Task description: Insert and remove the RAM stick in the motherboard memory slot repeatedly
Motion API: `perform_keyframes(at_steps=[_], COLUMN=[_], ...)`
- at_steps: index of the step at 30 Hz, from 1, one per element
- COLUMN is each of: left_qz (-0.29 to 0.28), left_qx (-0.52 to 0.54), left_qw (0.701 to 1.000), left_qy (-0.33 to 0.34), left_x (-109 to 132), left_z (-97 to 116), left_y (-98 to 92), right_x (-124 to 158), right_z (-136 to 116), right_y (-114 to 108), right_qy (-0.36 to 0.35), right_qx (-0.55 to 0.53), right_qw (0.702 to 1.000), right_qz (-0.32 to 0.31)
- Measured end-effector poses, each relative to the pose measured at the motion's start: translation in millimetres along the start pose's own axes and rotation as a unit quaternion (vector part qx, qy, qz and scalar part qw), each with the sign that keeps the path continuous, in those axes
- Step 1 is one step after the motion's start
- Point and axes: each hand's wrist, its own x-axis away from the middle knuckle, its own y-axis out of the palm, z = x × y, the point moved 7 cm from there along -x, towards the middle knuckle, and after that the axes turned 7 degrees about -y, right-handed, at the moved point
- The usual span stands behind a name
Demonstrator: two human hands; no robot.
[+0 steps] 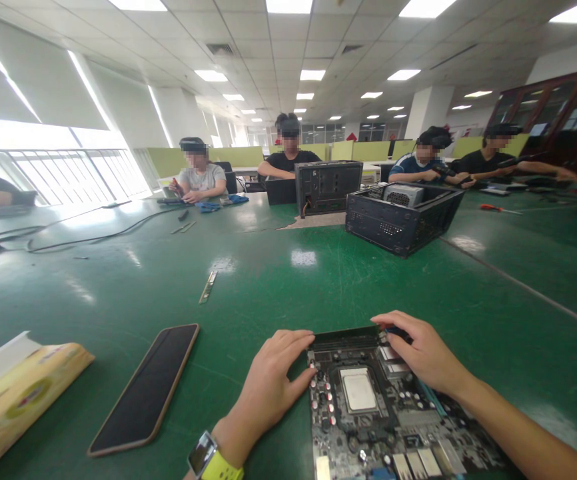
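A computer motherboard (368, 427) lies flat on the green table (278, 280) right in front of me, its square processor (359, 390) in the middle. My left hand (271, 383) rests at the board's far left corner, fingers pressed on the far edge where a memory stick (348, 337) lies in its slot. My right hand (421, 350) presses down on the far right end of the same stick, fingers curled over it. A smartwatch with a yellow band (208, 460) sits on my left wrist.
A phone (148, 390) lies face up to the left, with a yellow tissue pack (16, 393) beyond it. Two open black computer cases (401, 213) stand across the table. A metal strip (207, 287), cables and a red screwdriver (498, 209) lie about. Several people sit at the far side.
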Motion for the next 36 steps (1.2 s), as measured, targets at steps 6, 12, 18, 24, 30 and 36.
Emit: perform_keyframes(at_steps=[6,12,18,24,30,36], left_qz=[-0.003,0.002,0.011,0.013,0.010,0.009], left_qx=[0.004,0.000,-0.004,-0.005,-0.005,-0.004], left_qw=[1.000,1.000,1.000,1.000,1.000,1.000], left_qy=[-0.008,-0.009,-0.001,-0.005,-0.006,0.004], left_x=[0.0,0.0,0.8,1.0,1.8,1.0], left_z=[0.2,0.7,1.0,-0.9,-2.1,-1.5], left_y=[-0.3,-1.2,-1.8,-1.6,0.1,0.7], right_x=[0.0,0.2,0.6,0.2,-1.2,-1.4], right_z=[-0.4,0.7,-1.8,-0.1,2.7,4.0], right_y=[0.3,0.2,-0.6,0.4,1.1,-1.2], right_qy=[0.001,0.002,-0.010,-0.007,0.011,0.003], right_qx=[-0.006,0.002,0.002,0.004,0.031,0.012], right_qw=[1.000,1.000,1.000,1.000,0.999,1.000], right_qz=[0.002,0.001,0.003,0.009,0.004,0.021])
